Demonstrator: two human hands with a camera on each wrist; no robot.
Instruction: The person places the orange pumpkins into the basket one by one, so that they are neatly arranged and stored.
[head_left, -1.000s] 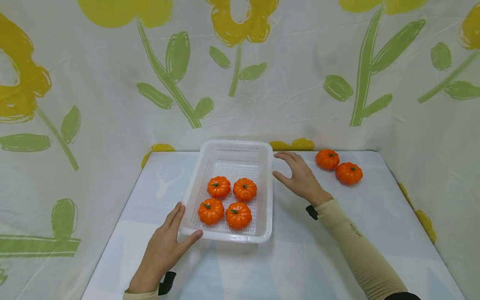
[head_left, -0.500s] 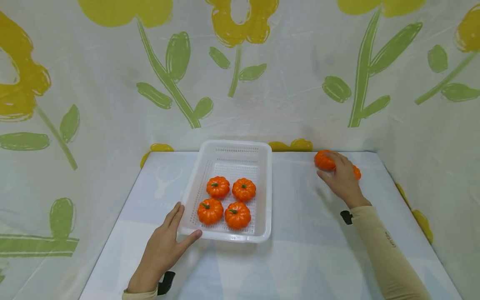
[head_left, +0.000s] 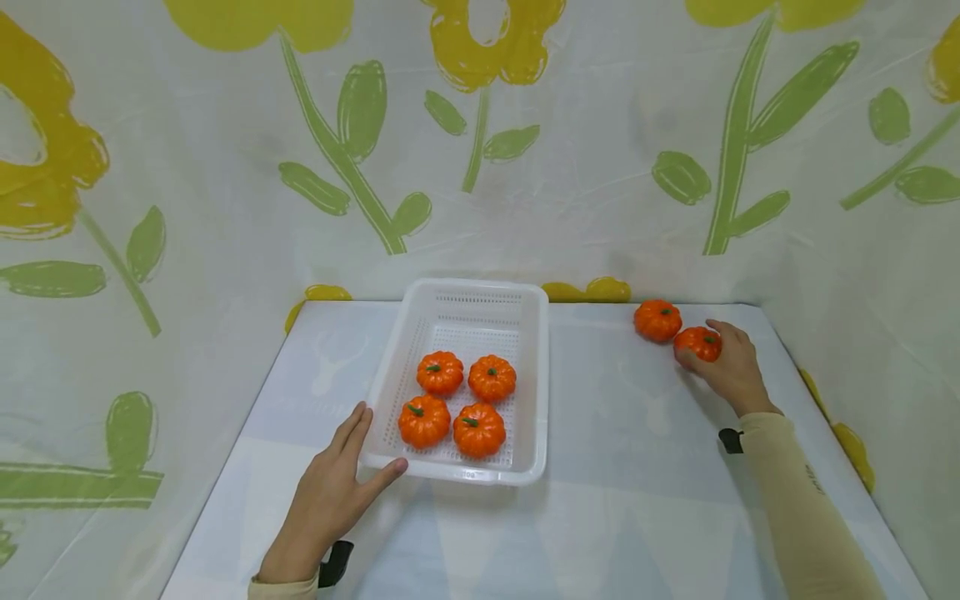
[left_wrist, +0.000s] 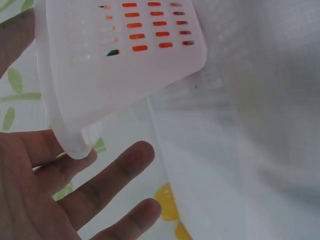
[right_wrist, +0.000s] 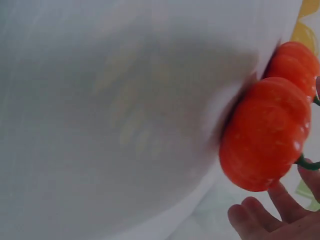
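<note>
A white perforated basket (head_left: pixel 536 375) holds several small orange pumpkins (head_left: pixel 478 431) with green stems. At its near left corner my left hand (head_left: pixel 322 492) rests against the rim, thumb and fingers spread. In the left wrist view its fingers extend straight beside the basket (left_wrist: pixel 130 75), and pumpkin orange shows through the slots. On the table's right side my right hand (head_left: pixel 727 367) has thumb and fingers around a pumpkin (head_left: pixel 696 340). The right wrist view shows fingertips at the lower side of this pumpkin (right_wrist: pixel 265 135); its thumb is mostly out of frame.
Another pumpkin (head_left: pixel 657 321) sits just left of and behind the one at my right hand. The pale table (head_left: pixel 600 517) ends at a white cloth backdrop (head_left: pixel 570 200) printed with yellow flowers and green leaves.
My right hand has moved right, away from the basket, passed over the two loose pumpkins and come around the right one. My left hand and the basket stay put.
</note>
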